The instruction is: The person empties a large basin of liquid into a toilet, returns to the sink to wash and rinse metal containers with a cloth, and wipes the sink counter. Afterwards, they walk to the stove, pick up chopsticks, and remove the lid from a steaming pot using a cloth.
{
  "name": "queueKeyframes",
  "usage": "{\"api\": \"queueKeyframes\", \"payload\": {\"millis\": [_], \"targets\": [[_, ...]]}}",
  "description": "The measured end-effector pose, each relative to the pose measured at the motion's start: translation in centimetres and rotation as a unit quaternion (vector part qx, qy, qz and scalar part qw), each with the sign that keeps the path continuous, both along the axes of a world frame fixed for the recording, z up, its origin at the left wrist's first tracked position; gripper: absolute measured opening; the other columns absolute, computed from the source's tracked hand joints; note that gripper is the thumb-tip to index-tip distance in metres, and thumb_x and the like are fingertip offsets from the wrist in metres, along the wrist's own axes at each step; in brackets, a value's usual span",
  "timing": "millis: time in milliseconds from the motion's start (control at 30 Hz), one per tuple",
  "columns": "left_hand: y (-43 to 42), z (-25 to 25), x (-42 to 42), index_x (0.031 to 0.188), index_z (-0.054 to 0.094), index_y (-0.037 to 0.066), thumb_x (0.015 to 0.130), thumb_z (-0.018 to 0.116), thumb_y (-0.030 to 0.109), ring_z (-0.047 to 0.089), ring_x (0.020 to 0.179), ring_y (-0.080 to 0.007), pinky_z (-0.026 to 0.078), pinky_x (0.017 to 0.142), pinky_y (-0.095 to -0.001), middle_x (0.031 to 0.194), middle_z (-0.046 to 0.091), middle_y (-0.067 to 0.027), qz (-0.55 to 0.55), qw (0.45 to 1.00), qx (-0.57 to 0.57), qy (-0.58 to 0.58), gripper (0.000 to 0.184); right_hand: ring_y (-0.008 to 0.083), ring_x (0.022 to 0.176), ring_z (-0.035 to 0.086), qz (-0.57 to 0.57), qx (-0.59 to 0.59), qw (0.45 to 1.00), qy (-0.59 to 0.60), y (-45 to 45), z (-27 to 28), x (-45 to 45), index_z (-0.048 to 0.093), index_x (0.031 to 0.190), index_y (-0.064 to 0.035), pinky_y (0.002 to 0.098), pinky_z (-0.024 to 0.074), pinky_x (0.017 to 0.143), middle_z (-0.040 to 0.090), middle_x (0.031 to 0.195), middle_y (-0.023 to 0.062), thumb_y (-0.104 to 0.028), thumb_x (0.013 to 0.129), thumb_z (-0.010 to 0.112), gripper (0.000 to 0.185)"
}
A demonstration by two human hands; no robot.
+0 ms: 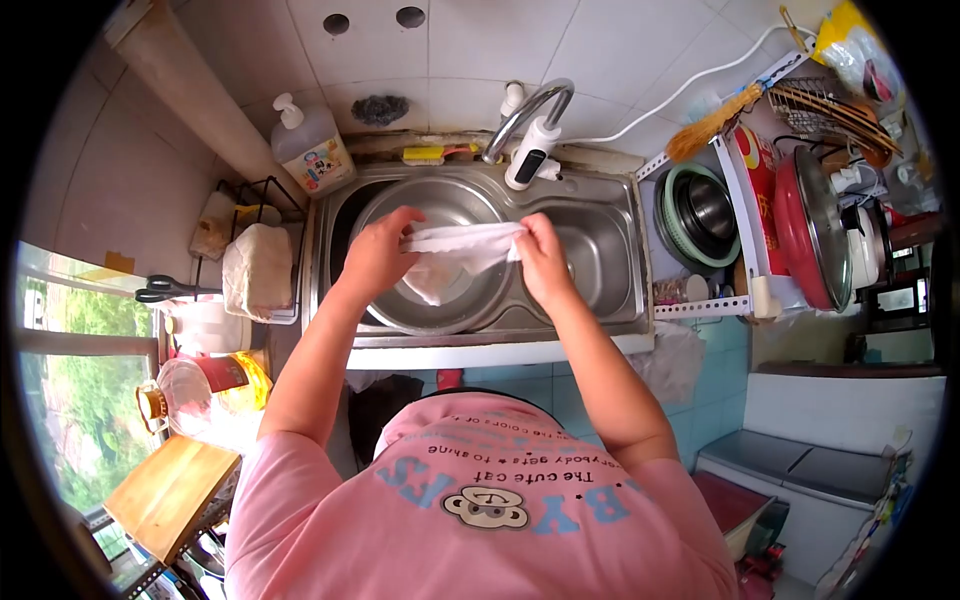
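Note:
A thin white cloth (462,241) is stretched between my two hands, its lower part hanging down over a round metal basin (362,318). My left hand (385,252) grips one end of the cloth above the basin's left side. The other end is pinched in my right hand (541,258), near the divider between the two sink bowls. The basin sits in the left bowl of the steel sink (632,318). Behind my hands, a curved chrome faucet (548,100) with a white body stands at the back of the sink.
A pump bottle (312,150) stands at the sink's back left corner, near a yellow sponge (424,154). On the left are a wire rack holding a folded cloth (258,270), scissors (172,289) and an oil bottle (200,392). Stacked bowls (700,215) fill a shelf on the right.

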State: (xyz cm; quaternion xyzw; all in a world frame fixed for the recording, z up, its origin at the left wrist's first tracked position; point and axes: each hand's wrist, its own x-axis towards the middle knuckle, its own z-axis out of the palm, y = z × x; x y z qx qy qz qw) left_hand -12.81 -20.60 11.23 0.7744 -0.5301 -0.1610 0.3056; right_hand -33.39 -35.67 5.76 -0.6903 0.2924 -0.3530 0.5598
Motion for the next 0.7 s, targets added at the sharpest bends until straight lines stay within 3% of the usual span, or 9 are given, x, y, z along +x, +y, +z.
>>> {"api": "queueKeyframes", "payload": {"millis": [33,167,233,333,400,467,600,667,700], "targets": [[0.1,0.0,-0.2,0.104,0.062,0.008,0.068,0.071,0.004,0.065,0.086,-0.0327,0.052,0.076,-0.0403,0.095,0.068,-0.0129,0.012,0.999,-0.033,0.012,0.037,0.0119,0.072,0.051,-0.013,0.004,1.0,-0.005,-0.5,0.2,-0.1,0.053,0.097,0.0003,0.0291,0.0448,0.066,0.056,0.078,0.0049,-0.011,0.093,0.055,0.012],[0.2,-1.9,1.4,0.109,0.06,0.007,0.073,0.071,0.004,0.066,0.082,-0.0256,0.052,0.073,-0.0347,0.091,0.068,-0.0094,-0.01,0.996,0.039,-0.079,0.038,0.0082,0.073,0.051,-0.003,0.099,0.995,-0.031,-2.4,0.9,-1.1,0.055,0.096,-0.0005,0.025,0.0443,0.066,0.056,0.08,0.0008,-0.012,0.094,0.057,0.011],[-0.5,-1.3,2.8,0.106,0.062,0.005,0.081,0.069,0.009,0.066,0.082,-0.0212,0.052,0.072,-0.0336,0.092,0.069,-0.0045,-0.104,0.973,0.105,0.179,0.026,0.0056,0.074,0.051,0.035,0.205,0.976,-0.062,-3.0,2.9,-2.0,0.058,0.095,-0.0023,0.0217,0.0437,0.066,0.057,0.083,-0.0001,-0.009,0.091,0.061,0.009],[-1.8,0.4,2.2,0.123,0.055,0.007,0.088,0.064,0.041,0.059,0.107,-0.0262,0.045,0.097,-0.042,0.116,0.062,-0.0108,-0.122,0.74,-0.158,0.642,0.05,0.0215,0.1,0.062,0.122,0.363,0.875,-0.297,-3.5,8.1,-3.8,0.055,0.112,-0.0032,0.0348,0.0487,0.09,0.064,0.107,0.0112,-0.041,0.096,0.053,0.041],[-2.6,-1.0,1.5,0.136,0.047,0.005,0.089,0.054,0.058,0.052,0.122,-0.0282,0.036,0.107,-0.0462,0.133,0.055,-0.0133,-0.073,0.578,-0.083,0.809,0.071,0.0256,0.128,0.048,0.187,0.338,0.884,-0.263,-5.2,8.0,-4.3,0.04,0.14,-0.0064,0.0436,0.0362,0.108,0.05,0.138,0.0145,-0.058,0.096,0.038,0.068],[-1.9,-3.4,-1.6,0.139,0.045,0.005,0.087,0.051,0.065,0.051,0.124,-0.03,0.036,0.108,-0.0451,0.136,0.053,-0.0131,-0.003,0.606,-0.114,0.787,0.08,0.0239,0.133,0.042,0.084,0.388,0.897,-0.194,-2.5,3.5,-4.3,0.035,0.145,-0.0078,0.0437,0.033,0.11,0.044,0.145,0.0113,-0.062,0.094,0.036,0.074],[-0.6,-3.7,-0.9,0.138,0.045,0.003,0.085,0.043,0.074,0.051,0.123,-0.0328,0.036,0.107,-0.0483,0.135,0.053,-0.015,-0.052,0.568,-0.073,0.818,0.089,0.021,0.117,0.056,0.171,0.444,0.839,-0.263,-1.4,2.0,-4.3,0.049,0.133,-0.0056,0.0388,0.0419,0.101,0.058,0.127,0.0097,-0.028,0.095,0.056,0.045],[-0.6,-3.9,0.3,0.132,0.05,0.001,0.092,0.053,0.055,0.057,0.115,-0.0307,0.041,0.103,-0.0469,0.126,0.059,-0.0148,-0.012,0.602,-0.064,0.796,0.068,0.0186,0.108,0.059,0.16,0.393,0.884,-0.199,-2.2,1.5,-4.4,0.052,0.126,-0.0036,0.0359,0.0447,0.096,0.061,0.118,0.0085,-0.023,0.094,0.059,0.038],[-0.3,-3.6,0.7,0.129,0.052,0.0,0.092,0.057,0.039,0.059,0.11,-0.0288,0.045,0.099,-0.0441,0.121,0.061,-0.014,0.003,0.705,-0.029,0.709,0.054,0.0161,0.1,0.062,0.151,0.336,0.92,-0.133,-2.6,1.5,-4.4,0.056,0.12,-0.0017,0.033,0.0474,0.09,0.065,0.108,0.0073,-0.018,0.093,0.061,0.032]]}}
